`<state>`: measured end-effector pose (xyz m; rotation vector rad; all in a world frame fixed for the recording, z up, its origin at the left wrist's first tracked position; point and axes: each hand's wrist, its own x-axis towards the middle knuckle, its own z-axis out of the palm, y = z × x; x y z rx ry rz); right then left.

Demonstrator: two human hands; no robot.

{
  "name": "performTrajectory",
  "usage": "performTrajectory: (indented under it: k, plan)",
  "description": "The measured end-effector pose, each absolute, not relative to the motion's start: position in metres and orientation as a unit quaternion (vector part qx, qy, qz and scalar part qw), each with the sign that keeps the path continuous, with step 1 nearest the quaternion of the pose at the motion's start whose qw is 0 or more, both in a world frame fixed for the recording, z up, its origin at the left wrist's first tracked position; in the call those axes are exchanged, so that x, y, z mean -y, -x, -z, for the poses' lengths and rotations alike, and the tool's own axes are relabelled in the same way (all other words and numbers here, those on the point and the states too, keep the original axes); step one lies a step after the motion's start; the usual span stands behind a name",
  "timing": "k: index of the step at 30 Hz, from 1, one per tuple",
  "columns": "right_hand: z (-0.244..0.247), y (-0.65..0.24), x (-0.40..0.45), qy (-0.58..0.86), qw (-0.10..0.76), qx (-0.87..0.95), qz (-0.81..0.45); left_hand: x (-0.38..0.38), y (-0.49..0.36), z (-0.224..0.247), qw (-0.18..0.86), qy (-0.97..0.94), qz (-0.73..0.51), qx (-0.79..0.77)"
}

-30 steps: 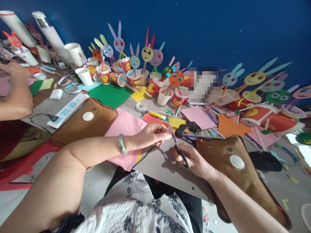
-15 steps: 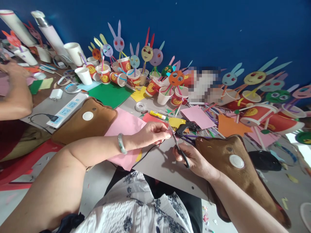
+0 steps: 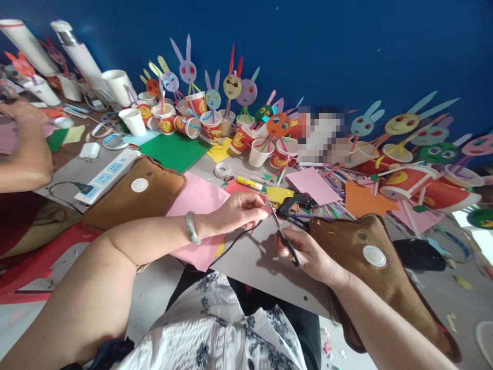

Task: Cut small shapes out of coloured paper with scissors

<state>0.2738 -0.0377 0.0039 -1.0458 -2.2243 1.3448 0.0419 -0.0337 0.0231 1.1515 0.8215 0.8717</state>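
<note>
My right hand [image 3: 306, 253] is closed round the black handles of a pair of scissors [image 3: 286, 241], whose blades point up and away from me. Close to the blades, the fingertips of my left hand [image 3: 246, 211] are pinched together. Whatever lies between them is too small to make out. Under my left wrist lies pink paper [image 3: 204, 195] on the grey table [image 3: 246, 272]. Just beyond the scissors is a black glue gun [image 3: 290, 205], beside a yellow paper scrap [image 3: 280, 193] and a yellow marker-like tube [image 3: 249, 183].
Brown plush hot-water bags lie left [image 3: 134, 192] and right [image 3: 365, 267]. Paper cups with rabbit-faced paper figures [image 3: 232, 86] line the blue wall. A power strip [image 3: 108, 174] and a green sheet [image 3: 175, 149] lie left. At far left shows another person's arm [image 3: 29, 144].
My hands and the scissors stay in nearly the same place. The view has shifted very slightly, and the other person's hand at the far left has moved a little.
</note>
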Motion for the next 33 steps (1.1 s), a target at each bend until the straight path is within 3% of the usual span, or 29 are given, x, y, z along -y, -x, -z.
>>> performTrajectory:
  k: [33]
  plan:
    - [-0.0066, -0.2732, 0.0372, 0.367, 0.17, 0.776, -0.484, 0.0304, -0.0406, -0.0225, 0.66, -0.515, -0.425, -0.343]
